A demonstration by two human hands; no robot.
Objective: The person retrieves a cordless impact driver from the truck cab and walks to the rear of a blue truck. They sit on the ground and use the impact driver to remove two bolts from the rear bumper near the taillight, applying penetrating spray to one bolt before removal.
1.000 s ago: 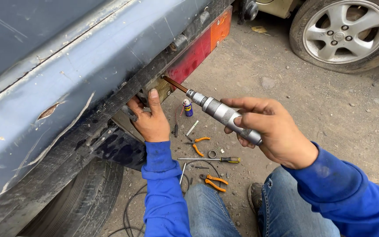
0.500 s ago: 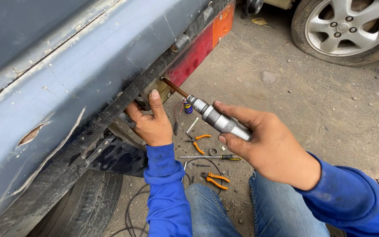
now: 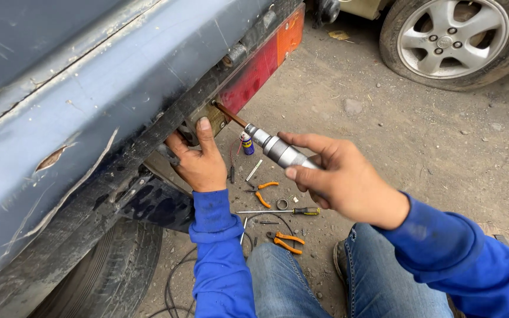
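The blue car body (image 3: 119,100) fills the left side, its paint scraped and torn, with the black bumper strip (image 3: 148,147) and the red and orange tail lamp (image 3: 260,65) running along its lower edge. A second car's alloy wheel (image 3: 452,41) stands at the far right corner of the dirt ground (image 3: 419,147).

The person crouches in blue sleeves and jeans. The left hand (image 3: 198,162) is pressed up under the bumper strip, fingers hooked behind it. The right hand (image 3: 340,179) has its grip closed round a metal impact driver (image 3: 275,148), whose shaft tip sits against the rusty bracket (image 3: 210,118) just below the lamp.

The bracket looks still fastened; the tool is seated, so the loosening seems under way rather than finished.

Compared with a second ago, the driver lies a little flatter and the hand has slid nearer its rear end.

On the ground between the knees lie orange pliers (image 3: 284,241), a screwdriver (image 3: 278,211), another orange-handled tool (image 3: 263,193) and a small spray can (image 3: 247,143).
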